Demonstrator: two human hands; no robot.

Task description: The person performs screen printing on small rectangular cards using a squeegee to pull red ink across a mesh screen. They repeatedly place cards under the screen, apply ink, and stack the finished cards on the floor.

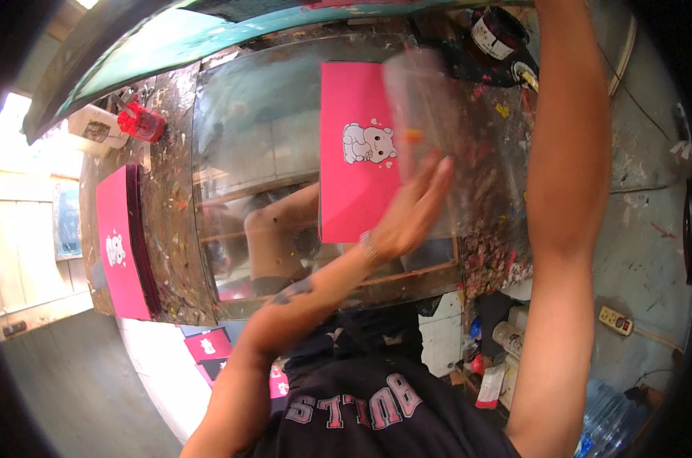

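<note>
Head view, looking down at a messy, paint-spotted bench [174, 252] with a big glass plate [262, 153] lying on top. On the glass, a pink card [354, 198] with a small white cartoon animal printed on it. Left hand [411, 210] reaching out over the card's right edge, flat, fingers stretched out and close together, fingertips up against a clear plastic sheet [430, 107]. Sheet blurry, standing over the card's right side and the spotty bench beyond. Left grip open and flat, not pinching anything. Right arm [563, 191] going straight up along the right side and out past the top of the picture, so right hand not seen, and cannot tell whether shut or spread. At the far left of the bench, a stack of pink cards [121, 252] with the same white animal on top, well apart from the hands. Behind the stack, a red thing [141, 122] just beside a white bottle [98, 128]. Near the top right, a dark tin [497, 34]. Down below the bench, more pink cards [209, 345] on the floor, and on the right a white power strip [614, 320].
</note>
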